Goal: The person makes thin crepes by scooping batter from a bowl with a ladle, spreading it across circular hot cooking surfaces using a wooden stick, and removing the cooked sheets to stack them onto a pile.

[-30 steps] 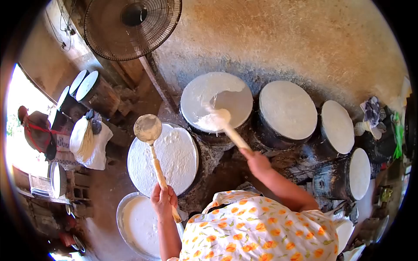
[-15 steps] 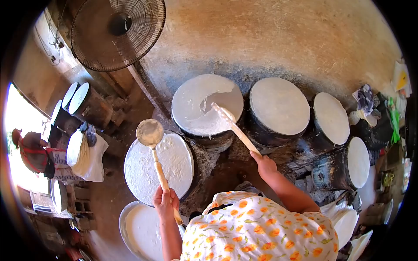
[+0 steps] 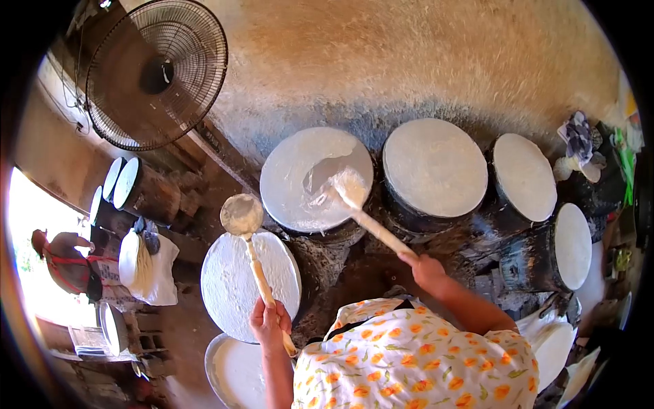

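Note:
My left hand (image 3: 270, 322) is closed round the wooden handle of a ladle (image 3: 242, 213), its round bowl raised over a white-coated round top (image 3: 249, 286). My right hand (image 3: 427, 274) grips a long wooden paddle (image 3: 378, 233). White batter coats its far end, which touches the round griddle (image 3: 286, 160) in front of me. A thin white layer covers much of that griddle, with a bare grey patch left of the paddle's end. Below the ladle, partly hidden by my left arm, is a wide basin (image 3: 238, 371) of white liquid.
Other drums with pale round tops stand to the right, including one (image 3: 436, 167) beside the griddle. A large fan (image 3: 157, 75) rises at the upper left. Farther left, a person (image 3: 68, 262) is near a bright opening. A wall (image 3: 409, 54) runs behind the drums.
The view has shifted somewhat. The paddle's end now carries a heap of white batter and lies lower on the griddle. The bare grey patch has widened. Both hands keep their holds.

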`<state>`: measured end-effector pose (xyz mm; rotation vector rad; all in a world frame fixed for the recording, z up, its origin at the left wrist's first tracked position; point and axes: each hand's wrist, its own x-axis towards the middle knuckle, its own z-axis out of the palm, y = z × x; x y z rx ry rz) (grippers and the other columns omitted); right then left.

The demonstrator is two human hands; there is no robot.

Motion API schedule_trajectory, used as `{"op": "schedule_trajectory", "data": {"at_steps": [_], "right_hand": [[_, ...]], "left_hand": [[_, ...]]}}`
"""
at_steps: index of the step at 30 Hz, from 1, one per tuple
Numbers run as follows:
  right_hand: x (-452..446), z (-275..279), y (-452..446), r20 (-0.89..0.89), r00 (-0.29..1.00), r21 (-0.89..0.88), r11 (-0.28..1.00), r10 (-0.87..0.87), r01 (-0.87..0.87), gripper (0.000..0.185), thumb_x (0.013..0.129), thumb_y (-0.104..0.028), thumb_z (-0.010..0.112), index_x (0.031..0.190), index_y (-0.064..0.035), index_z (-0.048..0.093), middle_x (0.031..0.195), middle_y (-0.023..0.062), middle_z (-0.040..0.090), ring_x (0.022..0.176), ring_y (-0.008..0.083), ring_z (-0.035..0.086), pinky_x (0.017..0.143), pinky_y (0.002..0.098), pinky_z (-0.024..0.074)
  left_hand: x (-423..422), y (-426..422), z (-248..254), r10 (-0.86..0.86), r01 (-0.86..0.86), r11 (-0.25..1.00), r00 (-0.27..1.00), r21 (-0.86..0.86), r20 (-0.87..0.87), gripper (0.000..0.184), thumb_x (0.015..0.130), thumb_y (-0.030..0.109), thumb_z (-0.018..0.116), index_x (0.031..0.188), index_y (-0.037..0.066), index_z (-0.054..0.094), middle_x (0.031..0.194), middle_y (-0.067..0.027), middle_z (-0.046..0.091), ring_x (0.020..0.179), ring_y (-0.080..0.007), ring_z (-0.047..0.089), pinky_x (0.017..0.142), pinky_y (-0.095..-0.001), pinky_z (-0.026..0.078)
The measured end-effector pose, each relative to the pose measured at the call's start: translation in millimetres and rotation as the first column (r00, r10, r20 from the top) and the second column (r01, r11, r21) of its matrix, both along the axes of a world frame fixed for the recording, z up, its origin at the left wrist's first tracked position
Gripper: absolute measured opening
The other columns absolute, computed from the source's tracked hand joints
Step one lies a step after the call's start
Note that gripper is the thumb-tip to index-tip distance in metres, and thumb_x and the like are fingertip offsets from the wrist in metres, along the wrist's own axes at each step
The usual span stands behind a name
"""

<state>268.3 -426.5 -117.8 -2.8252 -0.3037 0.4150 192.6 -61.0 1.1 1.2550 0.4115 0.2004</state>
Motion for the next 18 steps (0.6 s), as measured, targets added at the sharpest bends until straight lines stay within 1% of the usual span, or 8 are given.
{"op": "schedule_trajectory", "data": {"at_steps": [2,5,7,8,10,14,16,18], "right_hand": [[32.2,-12.7,-3.2,0.115,0.992,0.053,0.998,-0.046,0.040,0.053,0.086,-0.007,0.041,0.131,-0.0343,0.045,0.079,0.0195,0.059,0.070,0.0371,0.061,0.062,0.0457,0.0497],[85.9,-1.9,16.2,0.119,0.986,0.109,0.989,-0.114,0.101,0.053,0.085,-0.008,0.043,0.132,-0.0335,0.045,0.079,0.0201,0.059,0.068,0.0371,0.061,0.062,0.0458,0.0499],[104.6,1.2,28.5,0.102,0.986,0.287,0.953,-0.131,0.097,0.051,0.085,-0.010,0.045,0.131,-0.0331,0.046,0.078,0.0205,0.059,0.067,0.0368,0.061,0.063,0.0464,0.0499],[98.6,1.4,28.3,0.105,0.986,0.294,0.951,-0.127,0.091,0.051,0.085,-0.010,0.045,0.131,-0.0331,0.046,0.078,0.0205,0.059,0.067,0.0368,0.061,0.063,0.0464,0.0499],[68.4,2.1,19.5,0.145,0.982,0.326,0.931,0.122,-0.164,0.050,0.084,-0.011,0.048,0.129,-0.0330,0.049,0.077,0.0206,0.059,0.067,0.0364,0.060,0.063,0.0468,0.0499],[62.8,-12.1,-3.4,0.011,1.000,0.185,0.983,0.015,-0.017,0.051,0.081,-0.009,0.051,0.126,-0.0323,0.052,0.075,0.0210,0.058,0.066,0.0376,0.060,0.064,0.0476,0.0496],[97.4,-26.1,-0.3,0.134,0.984,0.295,0.953,-0.116,0.072,0.050,0.080,-0.008,0.051,0.126,-0.0281,0.052,0.073,0.0221,0.058,0.068,0.0389,0.059,0.064,0.0485,0.0484],[152.0,-48.5,19.2,0.271,0.951,0.443,0.896,-0.148,0.013,0.048,0.081,-0.007,0.051,0.125,-0.0227,0.053,0.076,0.0234,0.060,0.071,0.0400,0.059,0.063,0.0490,0.0472]], "left_hand": [[5.0,-2.7,-1.3,-0.013,0.013,1.000,1.000,0.002,0.002,0.013,0.096,0.012,0.044,0.097,0.002,0.052,0.065,-0.0032,0.048,0.039,-0.0066,0.040,0.031,-0.0207,0.034],[14.7,-8.1,-0.2,-0.025,0.025,1.000,1.000,-0.003,0.003,0.015,0.096,0.011,0.043,0.103,0.001,0.052,0.065,-0.0031,0.048,0.039,-0.0067,0.040,0.032,-0.0209,0.034],[18.6,-12.3,4.5,-0.016,0.016,1.000,1.000,-0.004,0.001,0.017,0.096,0.011,0.043,0.106,0.001,0.052,0.065,-0.0031,0.047,0.039,-0.0067,0.040,0.032,-0.0210,0.034],[19.6,-15.4,8.3,-0.004,0.004,1.000,1.000,0.006,-0.003,0.019,0.096,0.011,0.043,0.109,0.001,0.052,0.065,-0.0031,0.047,0.039,-0.0067,0.040,0.032,-0.0210,0.035],[22.5,-16.0,10.4,0.016,-0.016,1.000,1.000,0.017,-0.001,0.022,0.096,0.010,0.042,0.112,0.000,0.052,0.066,-0.0030,0.047,0.039,-0.0067,0.040,0.032,-0.0210,0.035],[15.7,-19.9,10.4,0.054,-0.054,0.998,0.999,0.027,-0.006,0.023,0.095,0.010,0.043,0.114,0.001,0.051,0.066,-0.0032,0.047,0.039,-0.0072,0.040,0.033,-0.0206,0.035],[6.8,-20.5,7.9,0.089,-0.088,0.996,0.995,0.012,-0.035,0.022,0.095,0.010,0.043,0.113,0.001,0.051,0.067,-0.0034,0.048,0.040,-0.0074,0.040,0.033,-0.0211,0.035],[3.1,-21.2,3.0,0.097,-0.095,0.995,0.995,0.038,-0.035,0.024,0.095,0.010,0.042,0.115,0.002,0.053,0.066,-0.0026,0.047,0.039,-0.0065,0.039,0.032,-0.0211,0.034]]}}
